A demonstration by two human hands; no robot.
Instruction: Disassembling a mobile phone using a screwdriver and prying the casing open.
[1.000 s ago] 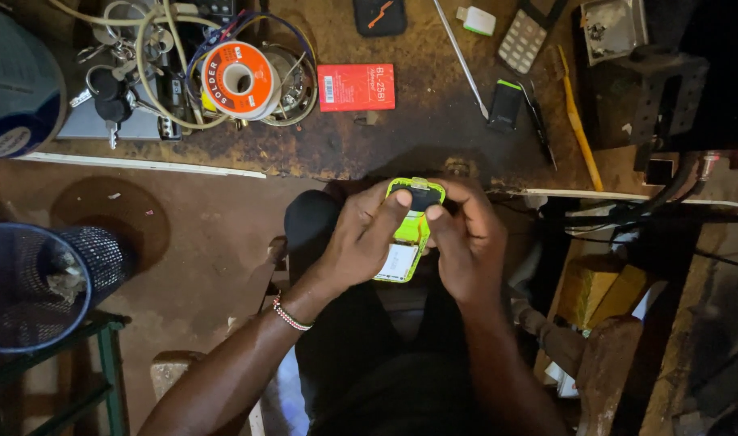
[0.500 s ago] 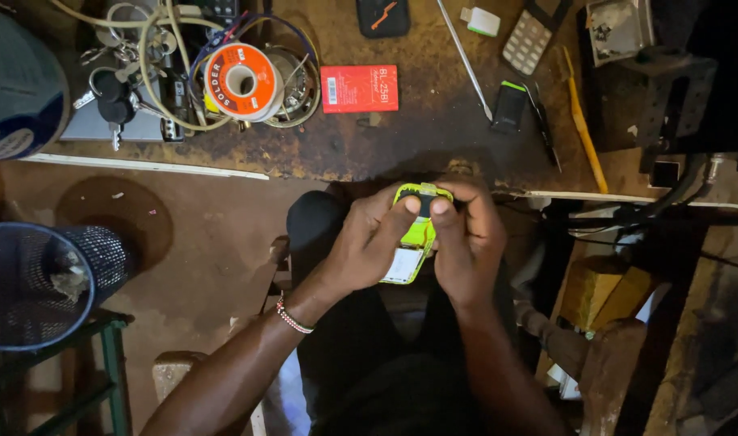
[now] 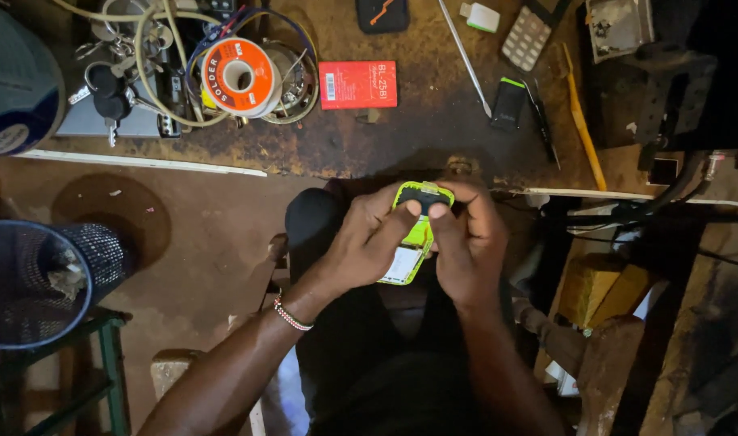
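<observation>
A small lime-green mobile phone [image 3: 417, 236] with its back open is held over my lap, just below the workbench edge. My left hand [image 3: 367, 242] wraps its left side, thumb pressing a dark part at the phone's top end. My right hand [image 3: 464, 242] grips the right side, its thumb on the same dark part. A white label shows on the phone's lower half. A beaded bracelet sits on my left wrist.
The worn brown workbench [image 3: 401, 137] carries an orange solder spool [image 3: 240, 77], a red flat battery pack [image 3: 357, 84], a tangle of cables and keys [image 3: 119, 81], a small black-green device [image 3: 508, 103], a thin metal rod [image 3: 464, 56], a keypad [image 3: 527, 37]. A black mesh bin [image 3: 38, 282] stands left.
Both hands and the phone stay in nearly the same place; the thumbs have shifted slightly on the dark part at the phone's top.
</observation>
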